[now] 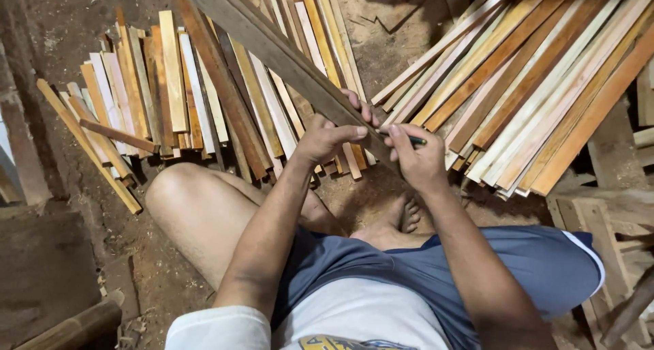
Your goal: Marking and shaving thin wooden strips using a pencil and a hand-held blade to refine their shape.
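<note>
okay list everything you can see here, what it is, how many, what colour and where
Long plank: one, grey-brown, slanting from top centre down to the hands.
Pen: one, dark green, in the right hand, tip at the plank.
Left pile of wood strips: many, tan, orange and pale, on the dirt floor.
Right pile of wood strips: many, tan and pale, fanned at upper right.
Dirt floor: brown, sawdust-strewn.
Shorts: blue, bottom centre.
Bare foot: one, beneath the hands.
Left hand: gripping the plank.
Right hand: fingers closed on the pen.
</note>
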